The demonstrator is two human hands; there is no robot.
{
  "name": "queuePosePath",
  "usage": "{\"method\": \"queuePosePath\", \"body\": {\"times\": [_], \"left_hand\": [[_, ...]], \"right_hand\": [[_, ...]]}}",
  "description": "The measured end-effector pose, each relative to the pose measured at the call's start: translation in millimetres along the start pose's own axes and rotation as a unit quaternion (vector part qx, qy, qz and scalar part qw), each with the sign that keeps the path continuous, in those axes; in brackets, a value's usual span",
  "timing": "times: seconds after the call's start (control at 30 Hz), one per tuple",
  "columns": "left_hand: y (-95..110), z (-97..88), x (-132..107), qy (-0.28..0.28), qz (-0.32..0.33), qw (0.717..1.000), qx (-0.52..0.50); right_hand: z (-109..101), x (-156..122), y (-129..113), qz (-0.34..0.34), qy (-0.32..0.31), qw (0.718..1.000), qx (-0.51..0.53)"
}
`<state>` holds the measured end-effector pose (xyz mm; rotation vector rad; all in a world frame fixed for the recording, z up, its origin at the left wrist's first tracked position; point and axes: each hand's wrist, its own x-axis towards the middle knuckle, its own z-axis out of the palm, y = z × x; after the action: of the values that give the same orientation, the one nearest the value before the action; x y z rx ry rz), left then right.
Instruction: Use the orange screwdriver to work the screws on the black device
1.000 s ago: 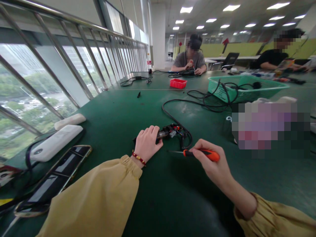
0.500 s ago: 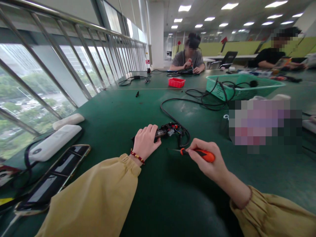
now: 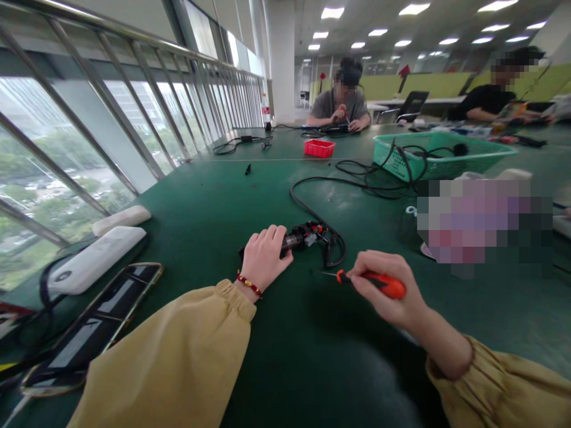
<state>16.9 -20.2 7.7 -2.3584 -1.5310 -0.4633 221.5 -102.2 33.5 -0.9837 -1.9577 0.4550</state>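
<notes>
My left hand [image 3: 266, 257] is wrapped around the dark cylindrical body of an opened black corded device [image 3: 308, 233] lying on the green table. Its right end shows bare coloured wires and red parts; the rest of the body is under my fingers. A black cord [image 3: 323, 178] loops from that end. In my right hand [image 3: 392, 266] is an orange-and-black screwdriver [image 3: 390, 286], gripped by the handle. Its thin shaft points left, low over the table, and the tip is apart from the device.
A phone [image 3: 96, 324] and white power banks or similar cases [image 3: 100, 258] lie at the left by the railing. Farther back are a small red basket [image 3: 319, 148], a green basket [image 3: 446, 160] with cables, and a blurred-out pinkish item [image 3: 473, 220]. Two people sit beyond.
My right hand has moved right, carrying the screwdriver farther from the device. My left hand keeps its hold and has barely shifted.
</notes>
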Motion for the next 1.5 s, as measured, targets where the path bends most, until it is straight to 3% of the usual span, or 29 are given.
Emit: {"method": "queuePosePath", "body": {"times": [0.07,0.13,0.23,0.3,0.37,0.43,0.47,0.53,0.6,0.63,0.67,0.73,0.77,0.83,0.93,1.07,1.5], "left_hand": [[0,0.5,0,0.003,0.001,1.000,0.000],[0,0.8,0,0.006,0.002,1.000,0.000],[0,0.6,0,0.005,0.002,1.000,-0.001],[0,0.3,0,0.004,0.003,1.000,-0.001],[0,0.2,0,0.006,0.004,1.000,-0.001],[-1,0.5,0,0.007,0.004,1.000,-0.002],[-1,0.8,0,0.006,0.003,1.000,-0.002],[-1,1.3,0,0.008,0.003,1.000,-0.001],[-1,1.7,0,0.010,0.004,1.000,-0.002],[0,1.7,0,0.010,0.004,1.000,-0.003],[0,1.6,0,0.010,0.004,1.000,-0.005],[0,1.2,0,0.006,0.003,1.000,-0.009],[0,1.0,0,0.005,0.002,1.000,-0.011],[0,0.7,1,0.005,0.001,1.000,-0.012],[0,1.1,0,0.007,-0.001,1.000,-0.013],[0,2.6,0,0.011,-0.001,1.000,-0.019],[-1,1.3,0,0.007,0.008,1.000,-0.027]], "right_hand": [[0,1,-2,-0.065,-0.050,0.997,0.016],[-1,1,-3,-0.027,-0.092,0.992,0.076],[-3,1,0,-0.022,0.023,0.999,0.006],[-4,1,3,-0.059,-0.028,0.997,0.033],[-5,1,5,-0.026,-0.078,0.991,0.106],[-5,0,5,0.035,0.004,0.994,0.106],[-6,0,5,0.033,0.033,0.995,0.088],[-7,0,5,-0.018,-0.011,0.997,0.077],[-7,1,9,-0.004,-0.076,0.988,0.134],[-7,3,12,0.023,-0.028,0.988,0.150],[-6,4,17,0.064,0.088,0.982,0.155],[-4,6,27,0.118,0.273,0.924,0.240],[-2,7,31,0.127,0.319,0.899,0.272],[4,6,34,0.145,0.314,0.885,0.310],[12,4,33,0.169,0.271,0.893,0.317],[15,1,33,0.173,0.300,0.890,0.296],[17,2,36,0.179,0.278,0.896,0.295]]}}
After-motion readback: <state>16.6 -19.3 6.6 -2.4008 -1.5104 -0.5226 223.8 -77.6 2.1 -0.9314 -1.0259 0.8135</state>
